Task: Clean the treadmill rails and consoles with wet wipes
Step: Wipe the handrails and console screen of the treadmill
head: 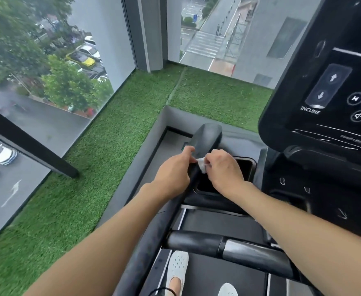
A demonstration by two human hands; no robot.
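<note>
Nearest, our white clogs (176, 268) stand on the treadmill belt (207, 280). Further up, our left hand (173, 174) and right hand (224, 169) pinch one white wet wipe (201, 164) over the left rail (154, 231). Beside it is a dark cup holder (245, 167), contents indiscernible. Beyond rises the console (324, 92).

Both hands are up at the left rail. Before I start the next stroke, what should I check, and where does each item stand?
1. Wet wipe held: ok, pinched between left hand and right hand.
2. Wipe over the left rail: ok.
3. Wipe pressed onto the rail: cannot tell, fingers hide the contact.
4. Wipe spread flat: not ok, it is bunched small.
5. Wipe moist: cannot tell.
6. Console cleaned: cannot tell.
</note>
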